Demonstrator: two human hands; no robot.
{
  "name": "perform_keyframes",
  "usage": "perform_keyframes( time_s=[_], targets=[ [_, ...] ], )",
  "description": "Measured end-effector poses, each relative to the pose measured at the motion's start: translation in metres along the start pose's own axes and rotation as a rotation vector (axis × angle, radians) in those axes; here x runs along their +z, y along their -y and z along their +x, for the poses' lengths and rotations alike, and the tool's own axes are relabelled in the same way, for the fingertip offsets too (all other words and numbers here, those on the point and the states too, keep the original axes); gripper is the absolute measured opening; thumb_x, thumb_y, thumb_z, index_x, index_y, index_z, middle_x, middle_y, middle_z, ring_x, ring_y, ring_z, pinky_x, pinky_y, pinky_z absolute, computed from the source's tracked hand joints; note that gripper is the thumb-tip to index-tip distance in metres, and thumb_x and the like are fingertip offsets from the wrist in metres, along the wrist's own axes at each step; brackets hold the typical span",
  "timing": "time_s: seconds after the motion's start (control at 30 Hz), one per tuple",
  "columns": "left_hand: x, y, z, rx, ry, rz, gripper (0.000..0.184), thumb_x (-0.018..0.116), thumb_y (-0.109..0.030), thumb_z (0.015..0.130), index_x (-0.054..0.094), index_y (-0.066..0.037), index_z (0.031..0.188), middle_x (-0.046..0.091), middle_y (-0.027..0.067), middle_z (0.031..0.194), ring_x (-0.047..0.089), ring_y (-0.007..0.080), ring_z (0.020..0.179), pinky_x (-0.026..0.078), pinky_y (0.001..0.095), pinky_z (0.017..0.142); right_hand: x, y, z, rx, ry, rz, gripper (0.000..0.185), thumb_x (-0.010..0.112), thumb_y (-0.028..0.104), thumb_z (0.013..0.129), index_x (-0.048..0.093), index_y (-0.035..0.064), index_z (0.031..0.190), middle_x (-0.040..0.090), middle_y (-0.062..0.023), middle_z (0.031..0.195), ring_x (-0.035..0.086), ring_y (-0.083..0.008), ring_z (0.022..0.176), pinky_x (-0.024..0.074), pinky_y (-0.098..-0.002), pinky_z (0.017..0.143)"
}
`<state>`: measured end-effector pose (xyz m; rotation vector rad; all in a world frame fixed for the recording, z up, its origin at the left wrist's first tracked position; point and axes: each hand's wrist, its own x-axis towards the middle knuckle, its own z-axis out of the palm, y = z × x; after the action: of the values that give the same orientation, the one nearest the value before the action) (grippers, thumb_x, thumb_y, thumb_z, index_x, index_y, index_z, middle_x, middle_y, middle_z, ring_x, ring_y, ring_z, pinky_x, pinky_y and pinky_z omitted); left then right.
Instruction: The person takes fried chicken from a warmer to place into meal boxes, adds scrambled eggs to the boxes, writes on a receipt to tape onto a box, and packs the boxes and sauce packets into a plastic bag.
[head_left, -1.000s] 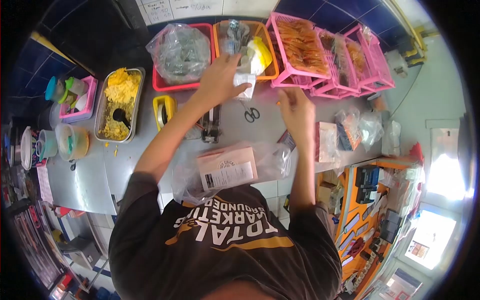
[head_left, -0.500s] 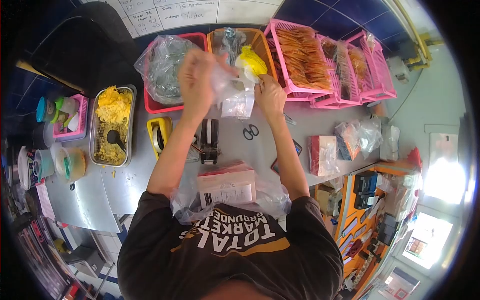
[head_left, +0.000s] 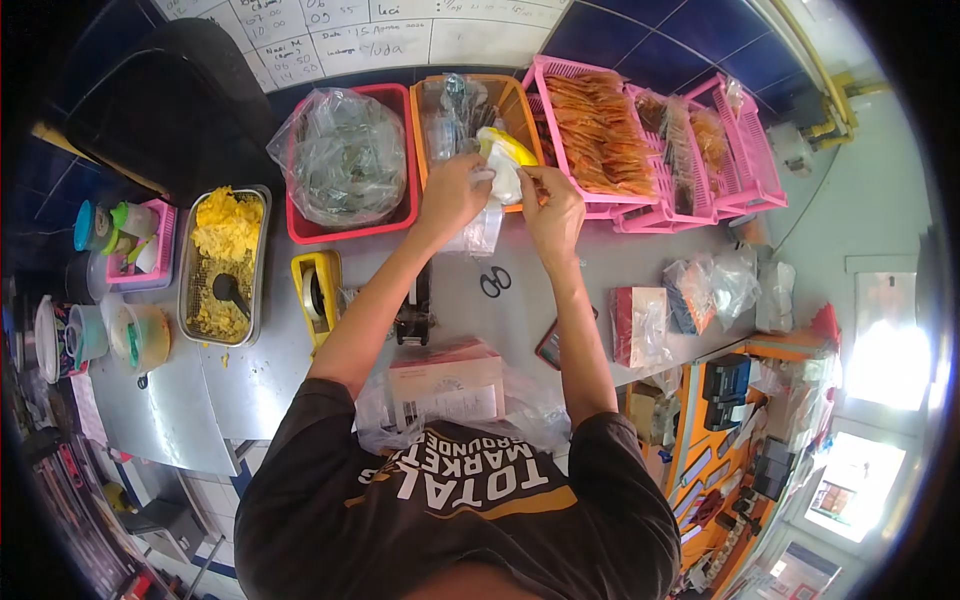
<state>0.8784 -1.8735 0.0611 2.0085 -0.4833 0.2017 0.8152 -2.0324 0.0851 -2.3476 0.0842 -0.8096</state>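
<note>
A crumpled white and yellow plastic bag [head_left: 505,178] is between my hands, over the front edge of the orange bin [head_left: 540,125]. With fingers closed, my left hand [head_left: 455,197] grips the bag's left side; the fingertips are partly hidden. On the other side my right hand [head_left: 555,208] pinches the bag's right edge between thumb and fingers. Just below the left hand, a clear plastic packet [head_left: 484,230] lies at the bin's front. Black-handled scissors [head_left: 495,282] rest on the steel table [head_left: 470,310] below the hands.
To the left are a red bin [head_left: 411,190] with clear bags and a steel tray [head_left: 263,270] of yellow food with a black scoop. Pink baskets [head_left: 600,203] of packets stand right. A yellow tape dispenser [head_left: 318,300], cardboard box [head_left: 447,385] and phone [head_left: 565,338] are nearer me.
My left hand has come down and right, off the red bin, to the white and yellow bag. My right hand has shifted slightly toward me and now pinches the bag's edge.
</note>
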Motion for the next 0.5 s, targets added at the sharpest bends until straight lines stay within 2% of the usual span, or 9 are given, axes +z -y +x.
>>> perform_keyframes(
  time_s=[0.1,0.17,0.2,0.23,0.27,0.3,0.33,0.4,0.5],
  targets=[
    [0.000,-0.001,0.002,-0.100,0.052,-0.046,0.027,0.068,-0.022,0.088,0.069,0.002,0.099,0.070,0.0259,0.092,0.068,0.0452,0.085,0.052,0.0488,0.076,0.001,-0.002,0.000,0.076,-0.016,0.174,0.012,0.072,0.016,0.089,0.072,0.0052,0.094,0.072,-0.0118,0.087,0.070,-0.0311,0.066,0.0527,-0.0396,0.061],
    [0.001,0.005,0.003,-0.085,0.050,-0.020,0.025,0.066,-0.023,0.093,0.068,0.001,0.100,0.067,0.0212,0.080,0.066,0.0335,0.073,0.048,0.0421,0.068,-0.001,-0.003,0.002,0.135,0.015,0.152,0.010,0.072,0.011,0.089,0.073,0.0024,0.093,0.072,-0.0121,0.086,0.070,-0.0293,0.068,0.0539,-0.0365,0.064],
    [0.001,0.006,0.002,-0.083,0.052,-0.019,0.025,0.066,-0.023,0.093,0.068,0.001,0.100,0.067,0.0212,0.080,0.066,0.0335,0.073,0.048,0.0421,0.068,-0.003,-0.003,0.003,0.190,0.049,0.130,0.008,0.071,0.007,0.089,0.073,-0.0003,0.092,0.073,-0.0125,0.085,0.071,-0.0274,0.069,0.0551,-0.0333,0.066],
    [-0.001,0.007,0.001,-0.114,0.076,-0.117,0.024,0.065,-0.022,0.094,0.068,0.001,0.101,0.066,0.0190,0.077,0.063,0.0296,0.071,0.047,0.0408,0.068,-0.004,-0.001,0.003,0.192,0.047,0.131,0.008,0.071,0.007,0.089,0.073,-0.0003,0.092,0.073,-0.0125,0.085,0.071,-0.0274,0.069,0.0551,-0.0333,0.066],
    [-0.001,0.008,0.000,-0.144,0.099,-0.214,0.024,0.063,-0.022,0.096,0.067,0.001,0.102,0.064,0.0169,0.074,0.061,0.0258,0.069,0.047,0.0395,0.067,-0.004,0.001,0.003,0.107,0.021,0.028,0.007,0.071,0.006,0.088,0.073,0.0006,0.091,0.073,-0.0122,0.091,0.071,-0.0282,0.074,0.0556,-0.0346,0.069],
    [-0.002,0.007,0.000,-0.142,0.098,-0.212,0.024,0.063,-0.022,0.096,0.067,0.001,0.102,0.064,0.0169,0.074,0.061,0.0258,0.069,0.047,0.0395,0.067,-0.004,0.004,0.004,0.020,-0.005,-0.073,0.006,0.071,0.006,0.087,0.073,0.0016,0.091,0.073,-0.0119,0.097,0.071,-0.0289,0.079,0.0561,-0.0360,0.071],
    [-0.003,0.007,-0.001,-0.160,0.109,-0.227,0.024,0.063,-0.022,0.096,0.066,0.001,0.102,0.062,0.0152,0.073,0.058,0.0235,0.068,0.046,0.0387,0.067,-0.005,0.008,0.004,0.019,-0.006,-0.070,0.006,0.071,0.006,0.087,0.073,0.0016,0.091,0.073,-0.0119,0.097,0.071,-0.0289,0.079,0.0561,-0.0360,0.071],
    [-0.006,0.004,-0.002,-0.176,0.117,-0.240,0.024,0.063,-0.022,0.097,0.066,0.002,0.102,0.060,0.0135,0.071,0.056,0.0211,0.067,0.045,0.0380,0.066,-0.007,0.015,0.003,-0.126,0.036,-0.141,0.008,0.072,0.010,0.083,0.074,0.0058,0.090,0.070,-0.0123,0.107,0.067,-0.0306,0.098,0.0545,-0.0407,0.080],
    [-0.008,0.000,-0.002,-0.171,0.108,-0.185,0.025,0.063,-0.022,0.097,0.066,0.002,0.101,0.061,0.0147,0.071,0.056,0.0229,0.066,0.045,0.0382,0.065,-0.006,0.027,0.003,-0.081,0.029,-0.217,0.015,0.075,0.013,0.083,0.076,0.0045,0.095,0.070,-0.0123,0.115,0.068,-0.0304,0.099,0.0556,-0.0396,0.080]
  ],
)
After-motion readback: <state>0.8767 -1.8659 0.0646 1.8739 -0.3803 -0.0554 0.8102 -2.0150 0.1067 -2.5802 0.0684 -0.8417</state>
